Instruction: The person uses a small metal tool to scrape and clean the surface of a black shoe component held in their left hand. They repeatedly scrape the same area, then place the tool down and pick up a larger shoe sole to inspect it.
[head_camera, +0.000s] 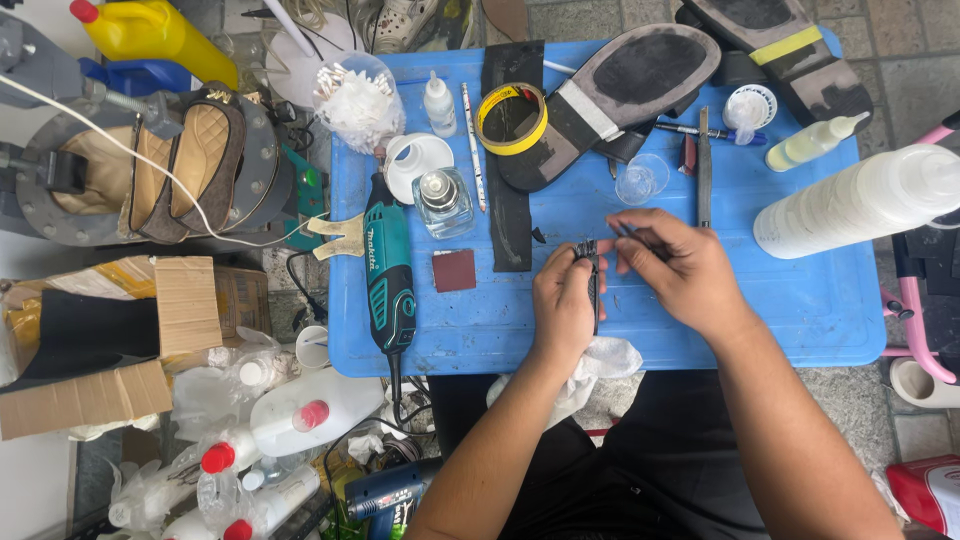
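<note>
a: black strap piece (590, 275) is pinched upright in my left hand (563, 305), fingers curled narrow round it, just above the near edge of the blue table (830, 300), mid-width.

b: right hand?

a: my right hand (680, 268) is beside it, fingertips closed on a thin dark tool (628, 232), tip at the strap's top. looks mid-job to me; can't tell what's finished on it, too small.

b: counts, relative to the table?

a: on it: one teal rotary tool (388, 270) at left, one yellow tape roll (511, 118) far side, one red-brown sanding square (454, 270), two small squeeze bottles (438, 103) and (812, 142), one glass bottle (442, 202). two shoe soles (640, 75) overhang the far edge. white rag (600, 365) hangs off the near edge.
</note>
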